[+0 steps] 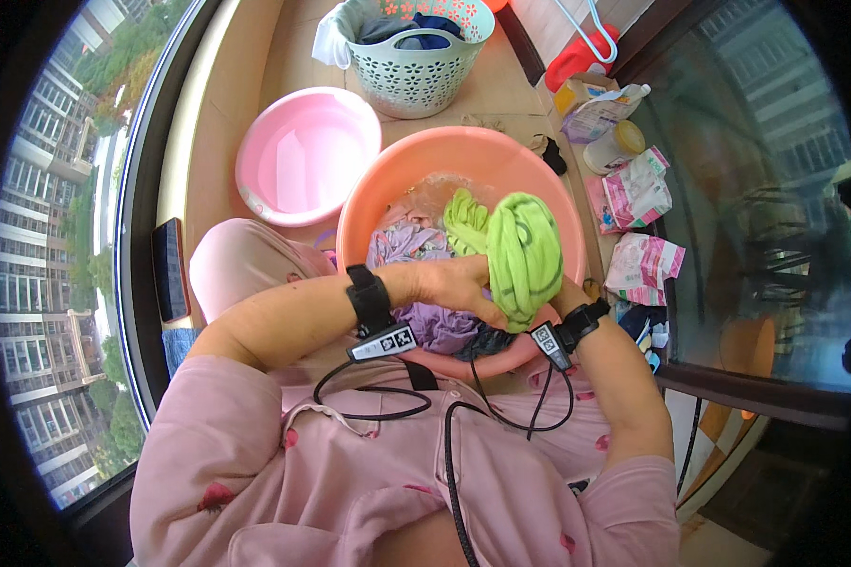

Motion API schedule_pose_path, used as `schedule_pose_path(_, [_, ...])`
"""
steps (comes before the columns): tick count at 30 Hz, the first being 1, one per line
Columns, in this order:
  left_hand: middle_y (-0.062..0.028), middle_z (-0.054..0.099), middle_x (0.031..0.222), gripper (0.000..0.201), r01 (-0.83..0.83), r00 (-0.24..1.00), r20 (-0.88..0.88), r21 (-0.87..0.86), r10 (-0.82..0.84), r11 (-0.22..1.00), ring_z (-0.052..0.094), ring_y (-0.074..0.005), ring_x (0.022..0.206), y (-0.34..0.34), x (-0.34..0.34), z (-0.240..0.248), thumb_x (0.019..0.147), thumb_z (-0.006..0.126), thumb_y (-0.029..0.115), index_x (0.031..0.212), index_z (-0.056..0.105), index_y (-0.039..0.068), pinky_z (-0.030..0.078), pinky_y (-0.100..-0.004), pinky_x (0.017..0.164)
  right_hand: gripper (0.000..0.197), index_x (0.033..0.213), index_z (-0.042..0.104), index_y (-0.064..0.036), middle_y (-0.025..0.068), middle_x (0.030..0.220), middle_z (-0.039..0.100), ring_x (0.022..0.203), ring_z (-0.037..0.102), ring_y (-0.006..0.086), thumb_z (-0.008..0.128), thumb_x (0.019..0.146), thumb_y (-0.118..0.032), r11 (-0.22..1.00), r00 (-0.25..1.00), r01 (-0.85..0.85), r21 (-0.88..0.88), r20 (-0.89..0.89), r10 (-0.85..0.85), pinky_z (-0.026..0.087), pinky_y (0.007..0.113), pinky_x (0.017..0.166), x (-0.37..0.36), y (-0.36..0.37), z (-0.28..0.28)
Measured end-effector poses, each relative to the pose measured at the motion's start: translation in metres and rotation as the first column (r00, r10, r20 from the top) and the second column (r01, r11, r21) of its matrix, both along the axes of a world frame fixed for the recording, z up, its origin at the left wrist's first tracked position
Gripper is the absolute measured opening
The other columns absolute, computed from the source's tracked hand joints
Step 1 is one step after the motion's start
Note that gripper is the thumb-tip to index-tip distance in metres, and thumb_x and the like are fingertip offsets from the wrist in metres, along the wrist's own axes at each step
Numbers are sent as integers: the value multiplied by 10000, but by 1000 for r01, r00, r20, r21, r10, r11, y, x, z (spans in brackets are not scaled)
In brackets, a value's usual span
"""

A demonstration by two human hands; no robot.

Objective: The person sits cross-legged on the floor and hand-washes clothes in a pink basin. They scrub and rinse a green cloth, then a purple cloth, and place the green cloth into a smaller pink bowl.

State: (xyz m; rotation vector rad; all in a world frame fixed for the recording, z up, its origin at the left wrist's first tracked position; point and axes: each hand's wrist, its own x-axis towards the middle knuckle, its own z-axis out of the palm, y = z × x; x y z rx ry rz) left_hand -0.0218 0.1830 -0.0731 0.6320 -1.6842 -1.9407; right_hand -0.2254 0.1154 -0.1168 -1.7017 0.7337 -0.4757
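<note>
We clamp our left hand (454, 283) and right hand (560, 300) on the twisted green garment (520, 255) over the orange basin (388, 180): soft, wet, probably heavy, slippery; best gripped at its ends, six and twelve o'clock.

**Wet cloth, smooth plastic**

The green garment (523, 255) at the centre is soft knitted cloth, twisted into thick ribbed folds, gripped by the left hand (454, 283). Below it the purple cloth (425, 283) looks limp and wet. The orange basin (463, 156) and the pink basin (303, 156), upper left, are smooth, slightly glossy plastic. The laundry basket (411, 71) at the top is perforated matt plastic. The packets (638, 189) at right are shiny, crinkled film.
</note>
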Motion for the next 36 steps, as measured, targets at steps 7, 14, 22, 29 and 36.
schedule_pose_path(7, [-171,614,1243,416,-324,876,-3,-744,482,584,549,-365,1171,-20,11,-17,795,697,82,1205,631,56,437,-440,1014,397,1326,564,-20,79,1268,620,1099,602,163,624,968,-179,901,982,175,396,2,-191,503,304,916,8,1,40])
schedule_pose_path(14, [-65,687,1074,272,-254,587,246,-849,772,464,635,-287,955,-49,7,-20,890,670,246,1117,675,98,510,-438,841,342,1304,575,-35,48,1106,665,910,659,133,514,1035,-237,752,940,176,635,119,-321,557,290,757,18,13,67])
schedule_pose_path(22, [-119,686,1176,355,-410,912,267,618,312,671,681,-284,1003,-20,11,-8,1000,506,358,1216,654,119,616,-463,720,377,1215,638,-49,56,997,703,795,683,180,433,1059,-324,881,955,280,381,-208,-213,578,349,632,34,10,53])
schedule_pose_path(29, [-136,668,1222,417,-101,824,-227,842,519,529,658,-318,1092,-8,15,-37,986,548,423,1233,626,95,545,-528,958,386,1023,702,-30,213,928,702,858,677,343,475,1025,-342,954,871,-44,-297,-479,-109,508,444,800,53,6,69])
schedule_pose_path(36, [-116,663,1218,427,109,745,-445,816,497,568,645,-280,1108,-27,27,-44,1012,447,445,1241,606,122,526,-496,954,312,947,652,-41,196,849,685,862,666,387,562,974,-338,715,780,22,-699,-435,-449,485,486,732,75,17,103])
